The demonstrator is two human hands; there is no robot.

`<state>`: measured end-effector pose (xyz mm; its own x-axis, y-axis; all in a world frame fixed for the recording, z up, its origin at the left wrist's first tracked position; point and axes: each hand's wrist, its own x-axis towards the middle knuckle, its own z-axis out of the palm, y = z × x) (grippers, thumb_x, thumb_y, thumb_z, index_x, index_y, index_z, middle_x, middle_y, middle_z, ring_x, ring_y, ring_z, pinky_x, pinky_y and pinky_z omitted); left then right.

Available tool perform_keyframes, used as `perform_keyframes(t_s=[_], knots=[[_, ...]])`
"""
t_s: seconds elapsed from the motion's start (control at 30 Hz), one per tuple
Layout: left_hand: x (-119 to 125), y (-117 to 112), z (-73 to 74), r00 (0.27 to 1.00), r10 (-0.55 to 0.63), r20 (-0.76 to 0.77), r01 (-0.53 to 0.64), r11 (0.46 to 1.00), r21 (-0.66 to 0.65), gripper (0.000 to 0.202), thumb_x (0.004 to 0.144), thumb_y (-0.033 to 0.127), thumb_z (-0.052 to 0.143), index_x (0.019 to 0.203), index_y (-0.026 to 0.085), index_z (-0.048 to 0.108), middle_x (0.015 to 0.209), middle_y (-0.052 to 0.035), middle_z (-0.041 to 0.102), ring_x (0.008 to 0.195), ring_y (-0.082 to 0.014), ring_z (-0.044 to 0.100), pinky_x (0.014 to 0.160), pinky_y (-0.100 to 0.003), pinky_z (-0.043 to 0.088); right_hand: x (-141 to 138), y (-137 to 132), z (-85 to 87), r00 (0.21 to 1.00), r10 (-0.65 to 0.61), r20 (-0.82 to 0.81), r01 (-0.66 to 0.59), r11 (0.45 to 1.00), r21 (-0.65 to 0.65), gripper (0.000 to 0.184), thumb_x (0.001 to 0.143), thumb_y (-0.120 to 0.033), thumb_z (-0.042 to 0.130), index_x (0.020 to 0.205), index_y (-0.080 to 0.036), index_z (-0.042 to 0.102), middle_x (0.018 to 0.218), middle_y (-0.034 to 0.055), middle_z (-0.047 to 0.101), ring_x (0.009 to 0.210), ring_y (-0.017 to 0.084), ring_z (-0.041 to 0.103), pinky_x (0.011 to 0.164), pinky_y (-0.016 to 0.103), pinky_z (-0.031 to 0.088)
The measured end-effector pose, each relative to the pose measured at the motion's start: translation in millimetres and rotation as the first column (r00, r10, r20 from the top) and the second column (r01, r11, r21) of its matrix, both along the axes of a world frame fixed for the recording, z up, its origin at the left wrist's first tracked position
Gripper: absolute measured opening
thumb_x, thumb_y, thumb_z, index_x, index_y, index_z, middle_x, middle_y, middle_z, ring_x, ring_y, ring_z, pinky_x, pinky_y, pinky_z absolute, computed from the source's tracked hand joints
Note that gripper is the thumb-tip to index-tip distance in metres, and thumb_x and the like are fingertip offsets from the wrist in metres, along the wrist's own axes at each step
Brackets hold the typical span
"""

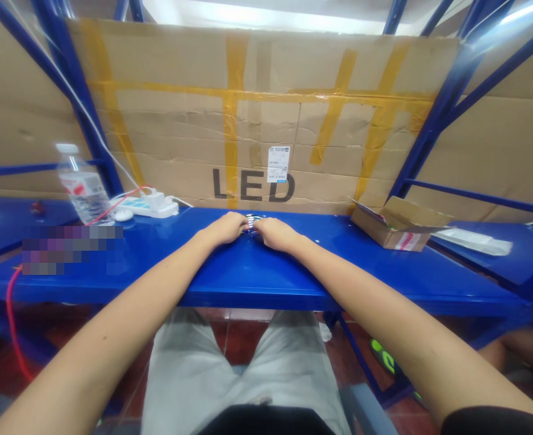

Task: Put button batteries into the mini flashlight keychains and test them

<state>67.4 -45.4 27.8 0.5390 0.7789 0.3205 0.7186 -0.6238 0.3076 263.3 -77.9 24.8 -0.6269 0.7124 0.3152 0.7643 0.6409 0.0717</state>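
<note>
Both my arms reach forward over the blue table [248,266], and my hands meet near its back edge. My left hand [230,228] is closed, its fingertips curled on a small bundle of slim pieces with shiny metal ends [250,222]. From the other side my right hand [275,233] grips the same bundle, its fingers bent. Thin dark or blue strands seem to show by the bundle, but it is small and mostly covered by the fingers, so its kind is unclear.
At left are a water bottle [82,187], a white power strip [151,204] with plugs, a red cable [15,320] and a blurred-out item [67,251]. An open cardboard box [397,223] and a white packet [477,241] lie at right. Cardboard sheeting [175,139] stands behind.
</note>
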Motion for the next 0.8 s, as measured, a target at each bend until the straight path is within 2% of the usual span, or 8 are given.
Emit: perform_keyframes(t_s=[0.1,0.23,0.33,0.43,0.53,0.63,0.7,0.8], knots=[[-4.3,3.3,1.2,0.995,0.039,0.088,-0.034,0.998,-0.059,0.017,0.088,0.027,0.058,0.086,0.020,0.073,0.081,-0.0068,0.072,0.076,-0.0234,0.065,0.081,-0.034,0.048,6.4,3.9,0.9,0.991,-0.081,-0.110,0.079,0.997,-0.022,0.023,0.091,-0.007,0.051,0.105,-0.016,0.067,0.105,0.0161,0.074,0.093,0.026,0.068,0.075,0.030,0.044],[-8.0,7.7,4.7,0.956,0.027,0.291,-0.006,0.997,-0.073,0.015,0.081,0.019,0.062,0.093,0.017,0.071,0.097,-0.0073,0.074,0.093,-0.0227,0.066,0.090,-0.036,0.049,16.6,7.5,8.4,0.953,-0.132,-0.271,0.118,0.991,-0.065,0.021,0.091,-0.009,0.049,0.100,-0.015,0.067,0.099,0.0135,0.073,0.087,0.024,0.065,0.073,0.031,0.044],[-5.7,7.0,6.8,0.916,-0.006,0.400,0.046,0.995,-0.089,0.017,0.077,0.014,0.064,0.093,0.016,0.068,0.098,-0.0067,0.073,0.093,-0.0205,0.066,0.090,-0.036,0.050,20.6,8.2,14.4,0.933,-0.105,-0.345,0.105,0.994,-0.021,0.012,0.088,-0.015,0.058,0.096,-0.013,0.068,0.103,0.0144,0.072,0.100,0.026,0.062,0.086,0.034,0.045],[-1.0,3.0,7.5,0.848,-0.032,0.529,0.154,0.970,-0.188,0.016,0.076,0.017,0.070,0.091,0.015,0.065,0.089,-0.0065,0.072,0.084,-0.0194,0.068,0.081,-0.035,0.053,19.1,7.8,16.6,0.894,-0.029,-0.447,0.026,1.000,-0.013,0.017,0.087,-0.023,0.066,0.101,-0.013,0.068,0.109,0.0133,0.072,0.106,0.025,0.061,0.092,0.036,0.045],[2.0,-0.5,7.4,0.779,-0.032,0.626,0.255,0.928,-0.271,0.022,0.075,0.021,0.076,0.088,0.015,0.060,0.078,-0.0052,0.071,0.077,-0.0188,0.068,0.077,-0.036,0.054,14.1,6.9,15.6,0.850,0.041,-0.524,-0.111,0.989,-0.103,0.015,0.090,-0.021,0.063,0.103,-0.014,0.068,0.098,0.0081,0.075,0.091,0.019,0.065,0.083,0.030,0.046],[2.9,-1.3,7.7,0.773,-0.020,0.633,0.258,0.923,-0.285,0.029,0.073,0.029,0.082,0.087,0.015,0.060,0.077,-0.0065,0.071,0.076,-0.0202,0.069,0.077,-0.037,0.054,9.3,6.3,13.7,0.848,0.080,-0.524,-0.147,0.985,-0.087,0.017,0.091,-0.015,0.059,0.105,-0.013,0.068,0.088,0.0058,0.073,0.080,0.017,0.064,0.076,0.028,0.045],[3.6,-2.1,9.5,0.741,0.000,0.671,0.245,0.931,-0.272,0.034,0.075,0.039,0.080,0.089,0.014,0.062,0.086,-0.0098,0.073,0.086,-0.0231,0.069,0.082,-0.038,0.054,7.6,6.1,13.0,0.862,0.112,-0.494,-0.144,0.989,-0.028,0.016,0.090,-0.013,0.057,0.102,-0.013,0.068,0.088,0.0065,0.072,0.079,0.017,0.062,0.075,0.028,0.044],[4.3,-7.7,16.4,0.580,0.076,0.811,0.327,0.891,-0.316,0.052,0.087,0.061,0.060,0.108,0.014,0.062,0.112,-0.0180,0.071,0.110,-0.0292,0.066,0.092,-0.041,0.053,6.9,5.1,12.9,0.873,0.146,-0.466,-0.140,0.989,0.048,0.018,0.090,-0.011,0.054,0.102,-0.013,0.067,0.089,0.0079,0.072,0.082,0.018,0.062,0.077,0.030,0.044]])
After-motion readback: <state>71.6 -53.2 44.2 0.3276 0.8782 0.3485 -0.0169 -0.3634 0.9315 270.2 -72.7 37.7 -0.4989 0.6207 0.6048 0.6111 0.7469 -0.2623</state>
